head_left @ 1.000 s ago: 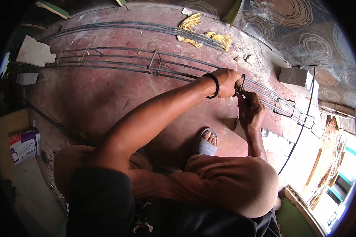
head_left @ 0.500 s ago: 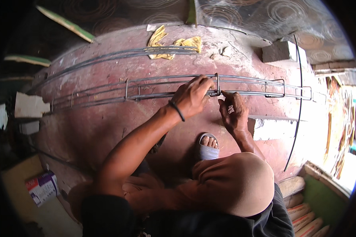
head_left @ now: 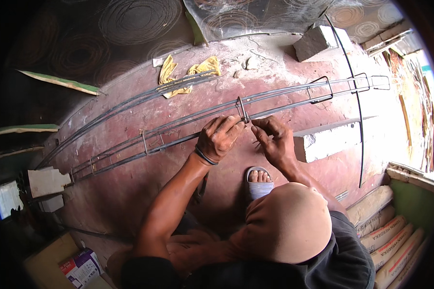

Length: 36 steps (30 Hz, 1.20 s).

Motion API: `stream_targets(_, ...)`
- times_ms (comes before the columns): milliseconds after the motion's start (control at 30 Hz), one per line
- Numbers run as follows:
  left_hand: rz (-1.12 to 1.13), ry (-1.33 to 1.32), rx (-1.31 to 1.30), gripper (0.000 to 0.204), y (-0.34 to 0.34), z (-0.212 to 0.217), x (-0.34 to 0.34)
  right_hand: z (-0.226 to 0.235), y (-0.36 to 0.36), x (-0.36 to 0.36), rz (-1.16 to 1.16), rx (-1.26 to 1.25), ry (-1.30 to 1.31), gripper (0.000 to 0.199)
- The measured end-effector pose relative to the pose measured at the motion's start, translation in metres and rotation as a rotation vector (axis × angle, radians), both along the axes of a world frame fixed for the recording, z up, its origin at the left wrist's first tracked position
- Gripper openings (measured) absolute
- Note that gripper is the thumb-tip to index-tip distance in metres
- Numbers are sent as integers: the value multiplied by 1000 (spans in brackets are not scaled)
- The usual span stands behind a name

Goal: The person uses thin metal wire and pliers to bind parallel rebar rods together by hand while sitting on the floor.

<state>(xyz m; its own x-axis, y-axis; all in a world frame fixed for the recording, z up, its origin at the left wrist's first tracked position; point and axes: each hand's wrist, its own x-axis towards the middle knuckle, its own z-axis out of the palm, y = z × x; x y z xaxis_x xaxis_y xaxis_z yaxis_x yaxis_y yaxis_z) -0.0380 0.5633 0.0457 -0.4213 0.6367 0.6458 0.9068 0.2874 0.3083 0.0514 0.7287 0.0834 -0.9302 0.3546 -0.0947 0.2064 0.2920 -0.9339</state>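
Note:
A long cage of steel reinforcing bars (head_left: 284, 89) runs across in front of me, with square stirrups (head_left: 241, 107) spaced along it. My left hand (head_left: 221, 137), a black band at its wrist, is closed around the lower bar just left of the middle stirrup. On the other side of that stirrup, my right hand (head_left: 276, 139) is closed in a pinch, thumb against forefinger, beside the joint of bar and stirrup. Thin dark wire strands show below its fingertips. The fingers partly hide the joint.
Loose bars (head_left: 130, 102) lie beyond the cage, near a yellow cloth (head_left: 167, 72). Pale blocks (head_left: 330, 139) stand at the right, and another block (head_left: 318, 44) farther back. A thin black rod (head_left: 359, 125) crosses the cage's right end. Filled sacks (head_left: 388, 241) are stacked lower right.
The view has turned, so the cage now slants up to the right. My left hand has shifted from the top of the stirrup to the lower bar; my right hand stays near the joint.

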Motion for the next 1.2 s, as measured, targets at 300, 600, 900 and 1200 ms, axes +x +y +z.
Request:
stream_targets(300, 11, -653, 99, 9, 6, 15, -5, 8, 4, -12, 288, 352, 298, 12)
stream_targets(600, 215, -1032, 88, 6, 17, 28, -2, -24, -48, 19, -156, -38, 206, 11)
stream_targets(900, 362, -443, -278, 5, 32, 49, 16, -61, -59, 5, -137, -849, 5, 24)
stream_targets(1200, 292, -307, -193, 9, 29, 38, 31, -83, -58, -2, -79, -1093, -56, 21)
